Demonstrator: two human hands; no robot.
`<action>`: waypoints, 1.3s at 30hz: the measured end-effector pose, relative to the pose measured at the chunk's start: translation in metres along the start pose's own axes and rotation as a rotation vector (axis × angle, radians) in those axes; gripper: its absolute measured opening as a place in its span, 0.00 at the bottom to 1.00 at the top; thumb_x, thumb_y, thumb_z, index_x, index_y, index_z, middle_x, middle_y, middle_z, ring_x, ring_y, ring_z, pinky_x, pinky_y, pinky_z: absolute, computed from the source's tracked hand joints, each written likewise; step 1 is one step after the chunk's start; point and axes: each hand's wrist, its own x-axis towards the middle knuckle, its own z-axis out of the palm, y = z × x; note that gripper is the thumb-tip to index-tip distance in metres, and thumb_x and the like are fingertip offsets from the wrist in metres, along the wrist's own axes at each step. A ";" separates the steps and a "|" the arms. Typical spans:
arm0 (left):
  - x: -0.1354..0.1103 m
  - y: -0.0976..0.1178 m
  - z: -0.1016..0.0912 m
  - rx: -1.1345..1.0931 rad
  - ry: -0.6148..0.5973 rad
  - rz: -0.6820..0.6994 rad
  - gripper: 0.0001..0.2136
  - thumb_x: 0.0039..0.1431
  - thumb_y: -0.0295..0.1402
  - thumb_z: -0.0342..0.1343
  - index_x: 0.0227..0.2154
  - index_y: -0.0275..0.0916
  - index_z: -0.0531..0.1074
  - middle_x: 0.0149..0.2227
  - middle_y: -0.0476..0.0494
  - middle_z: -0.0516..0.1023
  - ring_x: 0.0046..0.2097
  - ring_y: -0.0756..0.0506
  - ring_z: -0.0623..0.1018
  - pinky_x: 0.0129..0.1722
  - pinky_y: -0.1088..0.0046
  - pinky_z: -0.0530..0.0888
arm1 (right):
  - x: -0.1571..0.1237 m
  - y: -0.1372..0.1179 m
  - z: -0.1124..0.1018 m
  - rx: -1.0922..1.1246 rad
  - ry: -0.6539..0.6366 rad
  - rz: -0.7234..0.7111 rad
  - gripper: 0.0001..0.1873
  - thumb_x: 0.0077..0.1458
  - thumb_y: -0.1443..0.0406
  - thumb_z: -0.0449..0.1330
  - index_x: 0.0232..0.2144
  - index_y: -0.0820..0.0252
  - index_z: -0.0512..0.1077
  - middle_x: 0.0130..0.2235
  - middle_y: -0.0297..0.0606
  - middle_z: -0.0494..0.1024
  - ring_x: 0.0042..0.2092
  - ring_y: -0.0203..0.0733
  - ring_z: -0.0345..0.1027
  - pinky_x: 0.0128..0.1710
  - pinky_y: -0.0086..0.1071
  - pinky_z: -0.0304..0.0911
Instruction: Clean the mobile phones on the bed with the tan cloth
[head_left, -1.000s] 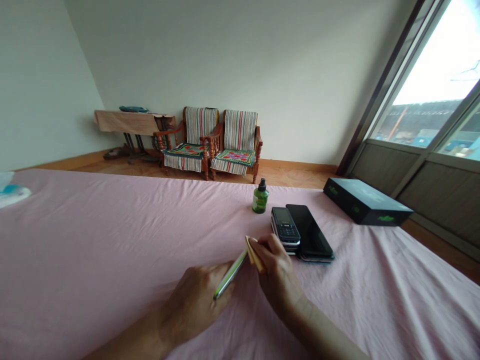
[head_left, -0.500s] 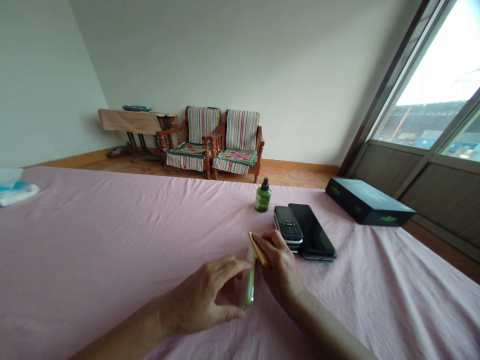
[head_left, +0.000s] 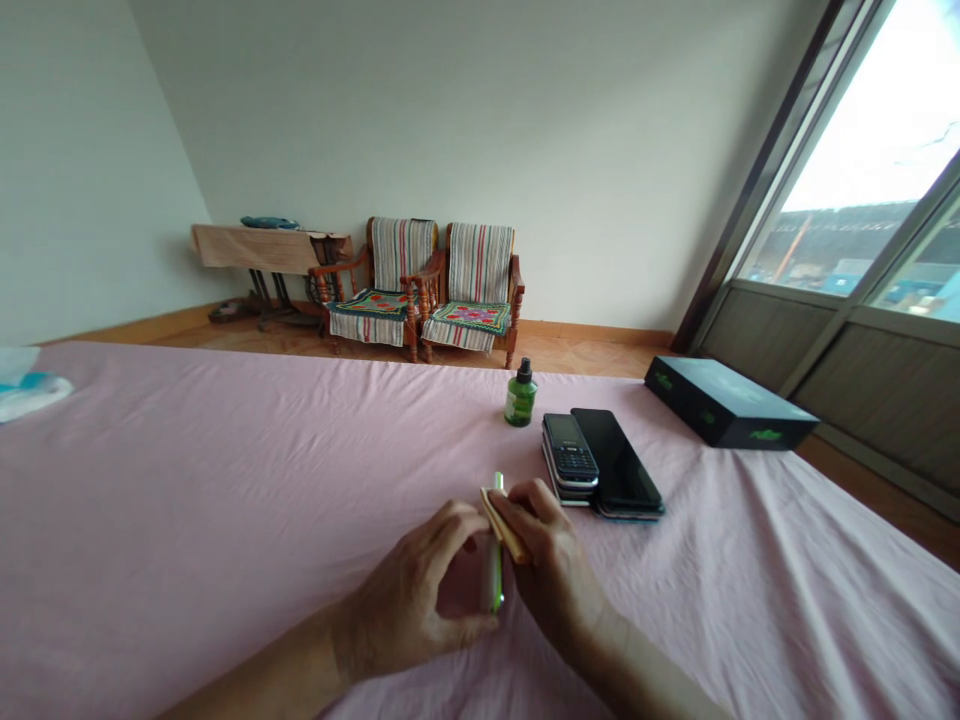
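My left hand (head_left: 420,590) holds a thin phone with a green edge (head_left: 496,560) upright on its side over the pink cloth (head_left: 225,480). My right hand (head_left: 555,570) is closed on a folded tan cloth (head_left: 501,522) and presses it against the top of that phone. Just beyond my right hand lie a small keypad phone (head_left: 570,462) and a black slab phone (head_left: 616,472), stacked on other phones. A small green bottle (head_left: 519,396) stands behind them.
A black box with green print (head_left: 727,402) lies at the far right of the cloth. A white and blue pack (head_left: 26,385) sits at the far left edge. Two striped wooden chairs (head_left: 427,290) and a covered table (head_left: 262,250) stand by the far wall; a window is at right.
My left hand has turned the green-edged phone from lying slanted to standing on its edge. My right hand with the tan cloth has stayed against its top end.
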 end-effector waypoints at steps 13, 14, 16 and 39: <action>0.007 -0.014 -0.002 0.123 -0.023 0.065 0.45 0.44 0.35 0.67 0.64 0.42 0.51 0.65 0.37 0.56 0.65 0.35 0.57 0.64 0.53 0.57 | -0.033 -0.013 -0.006 0.010 -0.016 -0.118 0.21 0.59 0.76 0.49 0.48 0.55 0.72 0.36 0.40 0.72 0.36 0.40 0.70 0.33 0.28 0.69; 0.008 -0.015 -0.003 0.135 -0.026 0.072 0.44 0.44 0.34 0.66 0.63 0.42 0.52 0.65 0.37 0.57 0.65 0.35 0.57 0.64 0.53 0.57 | -0.035 -0.014 -0.008 0.009 -0.012 -0.133 0.21 0.59 0.76 0.48 0.48 0.55 0.72 0.36 0.40 0.72 0.36 0.40 0.70 0.33 0.28 0.70; 0.010 -0.015 -0.005 0.165 -0.027 0.094 0.43 0.43 0.34 0.66 0.63 0.42 0.54 0.65 0.37 0.56 0.65 0.35 0.57 0.64 0.52 0.56 | -0.040 -0.016 -0.011 0.018 -0.020 -0.168 0.21 0.59 0.75 0.48 0.50 0.56 0.71 0.37 0.42 0.72 0.36 0.40 0.71 0.35 0.29 0.71; 0.013 -0.013 -0.006 0.130 -0.073 0.069 0.45 0.43 0.46 0.68 0.62 0.40 0.53 0.64 0.33 0.59 0.64 0.35 0.61 0.63 0.53 0.59 | -0.032 -0.004 -0.017 0.064 -0.135 -0.164 0.18 0.62 0.74 0.47 0.48 0.56 0.71 0.38 0.41 0.71 0.38 0.40 0.69 0.36 0.30 0.68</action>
